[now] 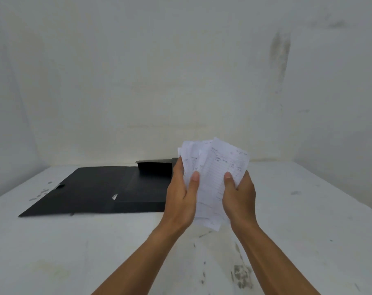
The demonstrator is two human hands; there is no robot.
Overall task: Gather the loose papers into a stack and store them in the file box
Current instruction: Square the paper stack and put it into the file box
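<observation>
Both hands hold a bunch of white printed papers upright above the table, fanned unevenly at the top. My left hand grips the bunch's left edge, thumb on the front sheet. My right hand grips the right edge, thumb on the front as well. A black file box lies open and flat on the table to the left of the hands, its lid spread leftward and a flap raised at its far side. Its right end is hidden behind my left hand.
The white table is scuffed, with paint marks near the front right and at the far left. White walls close it in behind and on both sides.
</observation>
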